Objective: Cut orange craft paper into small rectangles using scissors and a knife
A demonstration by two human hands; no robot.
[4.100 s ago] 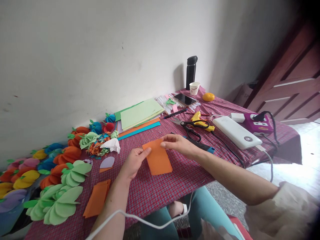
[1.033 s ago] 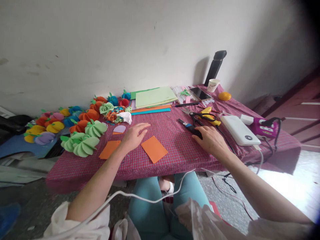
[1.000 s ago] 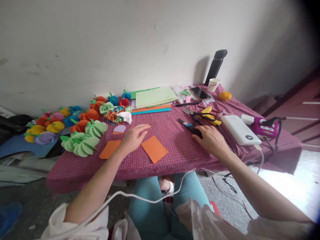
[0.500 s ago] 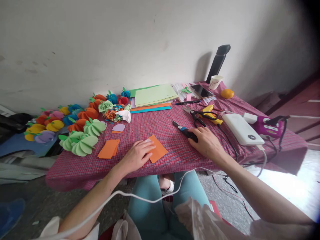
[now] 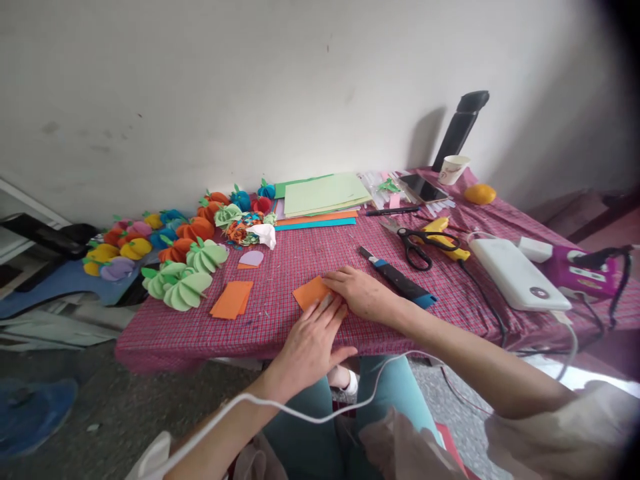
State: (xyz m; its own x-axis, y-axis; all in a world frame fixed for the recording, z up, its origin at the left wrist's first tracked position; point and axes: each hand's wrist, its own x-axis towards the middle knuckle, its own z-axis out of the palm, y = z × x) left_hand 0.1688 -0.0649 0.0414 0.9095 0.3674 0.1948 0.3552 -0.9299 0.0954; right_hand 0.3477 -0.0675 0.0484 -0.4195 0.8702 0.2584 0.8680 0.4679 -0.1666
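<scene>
An orange paper piece (image 5: 309, 291) lies on the table near its front edge, partly covered by both hands. My left hand (image 5: 311, 340) rests on its near side with fingers stretched and thumb spread apart. From the right, my right hand (image 5: 365, 295) reaches over the same paper, fingers extended, thumb hidden. Something small and pale shows by my left fingertips; I cannot make out what. A utility knife (image 5: 400, 279) with a black and blue handle lies just beyond my right hand, blade end pointing away. Left of the hands is a small stack of orange paper pieces (image 5: 232, 300).
Several paper pumpkins (image 5: 187, 290) crowd the left side. Coloured paper sheets (image 5: 325, 195) lie against the wall. Scissors (image 5: 419, 245), a yellow glue gun (image 5: 443, 235), a white power bank (image 5: 517, 273) and a purple power strip (image 5: 580, 272) sit on the right. A white cable crosses my lap.
My right hand has let go of the utility knife, which now lies on the cloth, and has moved left onto the orange paper. The view has shifted slightly.
</scene>
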